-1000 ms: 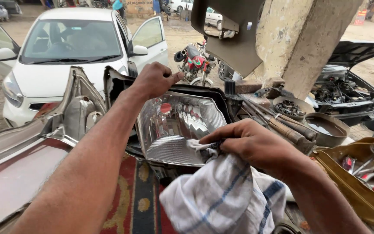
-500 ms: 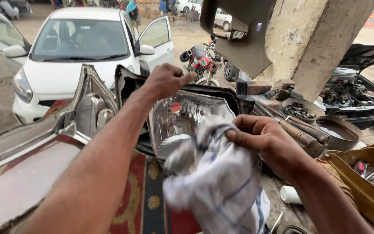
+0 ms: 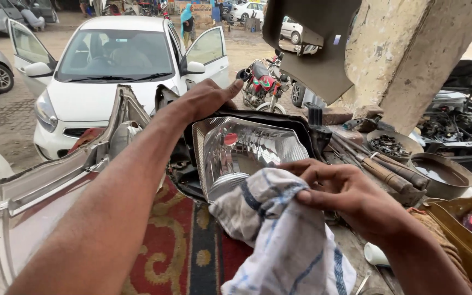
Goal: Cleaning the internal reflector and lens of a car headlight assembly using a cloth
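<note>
A car headlight (image 3: 249, 147) with a shiny reflector and black housing stands upright on a patterned red rug (image 3: 178, 248). My left hand (image 3: 206, 98) grips the top edge of its housing and holds it steady. My right hand (image 3: 350, 194) holds a white cloth with blue stripes (image 3: 282, 235) bunched against the lower right of the lens. The cloth hangs down toward me and hides the lamp's bottom corner.
A second lamp housing (image 3: 55, 186) lies at the left. Tool handles (image 3: 389, 169) and metal bowls (image 3: 438, 172) sit at the right, with a yellow tray (image 3: 465, 235) of parts. Behind are a white car (image 3: 116, 65), a motorcycle (image 3: 260, 84) and a concrete pillar (image 3: 411, 54).
My right hand and the cloth have shifted from the middle of the lens to its lower right, and the cloth has dropped lower. My left hand keeps its grip on top.
</note>
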